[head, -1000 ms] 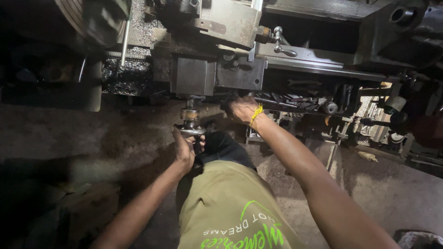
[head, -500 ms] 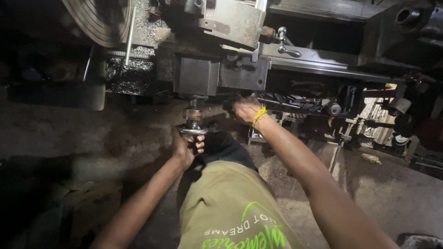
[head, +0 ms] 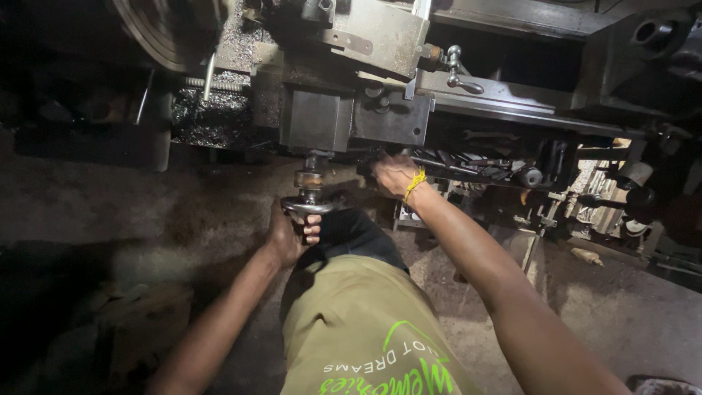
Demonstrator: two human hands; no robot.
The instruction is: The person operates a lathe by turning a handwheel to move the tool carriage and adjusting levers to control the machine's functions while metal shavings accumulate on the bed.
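Note:
I look down on a dark metal lathe. My left hand grips the rim of a small steel handwheel that sticks out below the grey carriage apron. My right hand, a yellow thread round its wrist, reaches under the apron's right side and rests on a dark lever or part there; its fingers are hidden in shadow. An olive shirt with green print fills the bottom centre.
A large chuck sits top left with metal shavings piled beneath it. A ball-ended lever stands on the carriage. Tools and scrap parts lie at the right. Dusty concrete floor spreads left and below.
The view has drifted slightly, so the lathe sits a little higher and further right. Both hands stay where they were, left on the handwheel, right under the apron.

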